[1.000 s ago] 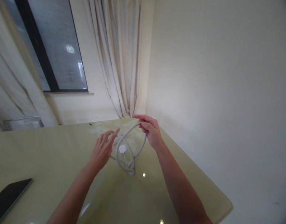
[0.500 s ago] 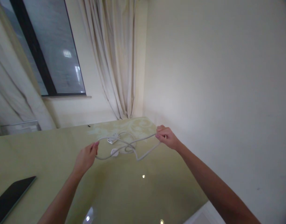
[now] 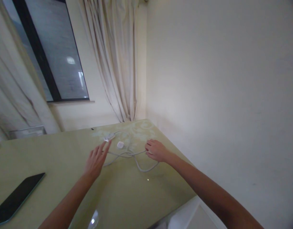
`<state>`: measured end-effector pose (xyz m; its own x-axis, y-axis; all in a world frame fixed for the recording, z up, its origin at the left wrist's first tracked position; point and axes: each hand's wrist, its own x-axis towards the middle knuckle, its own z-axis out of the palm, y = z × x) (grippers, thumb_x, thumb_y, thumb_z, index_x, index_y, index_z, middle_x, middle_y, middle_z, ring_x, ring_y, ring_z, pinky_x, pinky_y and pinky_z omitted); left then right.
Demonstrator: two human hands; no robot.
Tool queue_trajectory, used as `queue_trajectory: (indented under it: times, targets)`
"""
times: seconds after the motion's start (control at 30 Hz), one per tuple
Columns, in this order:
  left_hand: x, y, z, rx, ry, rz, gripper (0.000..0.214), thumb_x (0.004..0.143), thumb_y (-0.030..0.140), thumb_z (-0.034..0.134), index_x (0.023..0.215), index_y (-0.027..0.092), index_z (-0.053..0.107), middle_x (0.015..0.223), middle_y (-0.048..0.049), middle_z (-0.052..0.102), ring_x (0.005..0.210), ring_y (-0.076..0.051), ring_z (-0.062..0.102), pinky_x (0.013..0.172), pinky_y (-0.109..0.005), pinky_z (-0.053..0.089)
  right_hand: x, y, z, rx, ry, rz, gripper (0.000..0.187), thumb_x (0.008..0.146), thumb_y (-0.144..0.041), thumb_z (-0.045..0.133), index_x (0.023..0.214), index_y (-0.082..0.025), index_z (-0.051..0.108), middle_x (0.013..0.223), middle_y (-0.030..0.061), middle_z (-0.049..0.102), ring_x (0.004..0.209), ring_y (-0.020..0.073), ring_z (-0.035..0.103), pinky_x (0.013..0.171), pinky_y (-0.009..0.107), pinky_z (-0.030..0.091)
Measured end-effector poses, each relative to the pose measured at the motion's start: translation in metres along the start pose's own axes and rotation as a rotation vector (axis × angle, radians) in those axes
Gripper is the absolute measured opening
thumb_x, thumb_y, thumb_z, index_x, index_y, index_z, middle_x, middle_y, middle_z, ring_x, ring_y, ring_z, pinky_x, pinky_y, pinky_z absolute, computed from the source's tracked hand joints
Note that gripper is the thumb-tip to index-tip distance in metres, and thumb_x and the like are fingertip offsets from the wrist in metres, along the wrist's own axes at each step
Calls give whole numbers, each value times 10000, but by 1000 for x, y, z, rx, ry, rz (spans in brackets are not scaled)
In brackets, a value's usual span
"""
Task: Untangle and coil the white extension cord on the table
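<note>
A white power cord (image 3: 146,171) lies in loops, crossed over itself in a loose knot, on the pale green table (image 3: 127,197). My left hand (image 3: 95,162) is open, its fingers stretched out beside the cord's left loop. My right hand (image 3: 156,150) has its fingers curled over the right loop, with the cord passing under them. Just past the left fingertips sits a white power strip (image 3: 109,137), its lead curving to the right. Between the hands and a little farther back, a white plug (image 3: 120,145) rests on the tabletop.
A black flat device (image 3: 18,197) lies on the table at the left. A small dark object (image 3: 92,129) is near the far edge. Curtains (image 3: 120,63) hang behind the table, and a plain wall (image 3: 220,95) borders it on the right. A clear box-like item (image 3: 28,132) stands at the back left.
Both hands have come down toward the table. The left hand has let go of the cord and spread its fingers. The right hand has moved left, and the stretched cord has slackened.
</note>
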<state>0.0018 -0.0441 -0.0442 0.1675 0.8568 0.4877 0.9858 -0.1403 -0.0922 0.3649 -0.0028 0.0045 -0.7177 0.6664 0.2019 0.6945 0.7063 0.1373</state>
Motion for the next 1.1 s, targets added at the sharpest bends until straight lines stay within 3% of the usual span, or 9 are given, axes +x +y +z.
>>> queue_trajectory:
  times: [0.1, 0.2, 0.33, 0.47, 0.57, 0.67, 0.77, 0.97, 1.1]
  targets:
    - [3, 7, -3, 91, 54, 395, 707, 915, -19, 383, 1534, 291, 527, 1554, -126, 545, 1372, -298, 536, 1155, -516, 393, 30, -21, 12, 72, -22, 37, 589, 900, -457, 732, 1383, -163, 564, 1332, 180, 633, 1218, 323, 616, 965, 414, 499]
    - [-2, 24, -2, 39, -79, 556, 594, 914, 7, 432, 1401, 266, 652, 1414, -111, 665, 1305, -278, 599, 1168, -489, 398, 54, -38, 27, 122, -198, 0, 529, 915, -411, 723, 1380, -205, 578, 1252, 156, 686, 1071, 300, 705, 839, 371, 555]
    - [-15, 70, 9, 25, -165, 519, 430, 916, 60, 471, 1216, 202, 743, 1170, -174, 756, 1082, -309, 714, 923, -432, 547, 68, -50, 36, 151, -218, -24, 343, 933, -311, 712, 1250, -185, 670, 1214, 152, 712, 1004, 272, 729, 774, 318, 547]
    - [-7, 101, 9, 2, -183, 387, 325, 987, 193, 464, 1146, 209, 747, 900, -171, 775, 734, -309, 752, 612, -396, 514, 66, -41, 30, 201, -208, -94, 181, 933, -186, 686, 1100, -165, 753, 1118, 128, 749, 993, 244, 722, 784, 282, 514]
    - [17, 86, -14, -54, -159, 377, 316, 1023, 235, 415, 1089, 251, 724, 934, -119, 786, 763, -294, 760, 630, -381, 503, 62, -21, 21, 249, -155, -104, 259, 959, -106, 602, 1145, -188, 763, 1078, 99, 765, 997, 214, 706, 825, 270, 490]
    - [43, 56, -47, -100, -94, 373, 308, 1037, 262, 380, 1059, 248, 687, 1036, -109, 780, 981, -308, 739, 838, -431, 513, 60, 0, 12, 299, -72, -50, 372, 1006, -92, 491, 1299, -167, 707, 1054, 96, 774, 967, 193, 699, 844, 269, 481]
    - [58, 34, -74, -264, 65, 218, 341, 1045, 358, 341, 978, 227, 649, 1014, -115, 766, 969, -296, 715, 869, -418, 499, 64, 14, 7, 327, -13, 1, 426, 997, -74, 464, 1351, -160, 684, 1045, 97, 775, 959, 200, 693, 848, 276, 477]
    - [55, 18, -100, -559, 135, 41, 325, 1010, 462, 384, 911, 249, 609, 861, -34, 718, 794, -230, 671, 755, -326, 478, 69, 19, 15, 324, -53, 1, 359, 1023, -155, 494, 1278, -181, 744, 1138, 147, 738, 1028, 227, 672, 898, 304, 476]
    - [41, -4, -106, -730, 318, -230, 316, 994, 479, 408, 889, 243, 589, 677, 14, 565, 609, -186, 552, 562, -280, 417, 58, 24, 26, 310, -139, -22, 356, 1006, -132, 516, 1285, -154, 736, 1201, 161, 735, 1072, 217, 673, 946, 310, 478]
